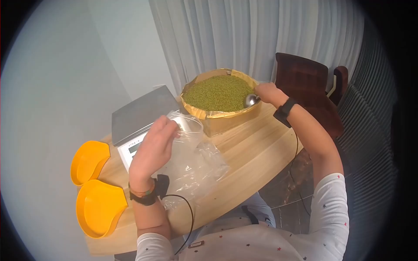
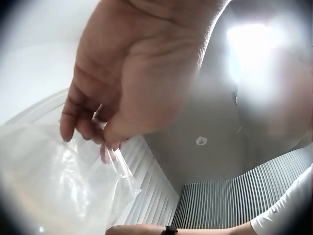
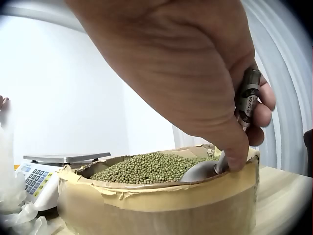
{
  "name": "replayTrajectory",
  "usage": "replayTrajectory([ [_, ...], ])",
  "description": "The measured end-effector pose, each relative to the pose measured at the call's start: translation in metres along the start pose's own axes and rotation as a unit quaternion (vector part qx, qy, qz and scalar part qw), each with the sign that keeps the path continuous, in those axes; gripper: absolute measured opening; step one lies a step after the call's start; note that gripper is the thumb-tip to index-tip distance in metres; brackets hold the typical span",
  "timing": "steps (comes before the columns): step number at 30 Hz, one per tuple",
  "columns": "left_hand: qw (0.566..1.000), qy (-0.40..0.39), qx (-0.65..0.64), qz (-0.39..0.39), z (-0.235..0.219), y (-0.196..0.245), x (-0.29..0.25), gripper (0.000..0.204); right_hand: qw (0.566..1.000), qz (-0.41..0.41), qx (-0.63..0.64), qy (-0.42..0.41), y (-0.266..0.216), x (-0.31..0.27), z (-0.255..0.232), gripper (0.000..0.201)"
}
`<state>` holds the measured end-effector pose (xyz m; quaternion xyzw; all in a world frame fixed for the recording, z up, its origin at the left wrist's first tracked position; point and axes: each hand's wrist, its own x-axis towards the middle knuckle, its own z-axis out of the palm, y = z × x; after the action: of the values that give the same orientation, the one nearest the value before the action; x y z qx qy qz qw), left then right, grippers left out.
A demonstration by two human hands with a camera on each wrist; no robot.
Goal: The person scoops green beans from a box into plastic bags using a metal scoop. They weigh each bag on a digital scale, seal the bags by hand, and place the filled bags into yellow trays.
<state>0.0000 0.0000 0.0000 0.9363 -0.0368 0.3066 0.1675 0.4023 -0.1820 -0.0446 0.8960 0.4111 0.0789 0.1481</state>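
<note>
The right hand [image 1: 269,93] is closed around the dark handle of a round-bowled silver metal scoop [image 1: 251,100]; fingers and thumb are curled, with no open gap. The scoop's bowl sits at the right-hand side of the small green beans [image 1: 215,93], just inside the torn rim of a brown cardboard container [image 1: 233,125]. Its long axis rises steeply from the bowl, outward over that rim to the fingers. The right hand is the nearer to the beans; its forearm reaches forward from the body.

The left hand [image 1: 153,150] pinches the upper edge of a clear plastic bag [image 1: 191,167] between thumb and curled fingers. The bag's mouth lies beside these fingertips, on the side toward the container, well apart from the scoop. The left forearm points forward, with the hand in front of a white electronic scale with a grey platform [image 1: 146,111]
</note>
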Motion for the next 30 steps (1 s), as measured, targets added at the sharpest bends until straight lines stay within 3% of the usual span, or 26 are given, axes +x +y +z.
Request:
replayTrajectory([
  [7,0.995,0.085,0.047,-0.017,-0.029,0.012,-0.009,0.004,0.998,-0.033,-0.058,0.016,-0.004,-0.01,-0.045,0.021],
  [9,0.991,0.121,0.058,-0.025,-0.033,0.015,-0.011,0.006,0.99,-0.034,-0.085,0.105,0.004,-0.009,-0.058,0.018],
  [12,0.99,0.124,0.064,-0.023,-0.039,0.022,-0.013,0.007,0.983,-0.026,-0.101,0.154,0.019,-0.006,-0.073,0.019],
  [17,0.993,0.097,0.062,-0.026,-0.032,0.027,-0.01,0.007,0.983,0.015,-0.087,0.158,0.025,-0.011,-0.081,0.015],
  [22,0.996,0.073,0.054,-0.025,-0.02,0.027,-0.006,0.006,0.993,0.014,0.109,0.033,0.016,-0.015,-0.057,0.018],
  [30,0.998,-0.008,0.02,-0.052,-0.015,0.021,-0.011,0.006,0.97,0.053,0.233,0.036,0.033,-0.01,0.002,0.02],
])
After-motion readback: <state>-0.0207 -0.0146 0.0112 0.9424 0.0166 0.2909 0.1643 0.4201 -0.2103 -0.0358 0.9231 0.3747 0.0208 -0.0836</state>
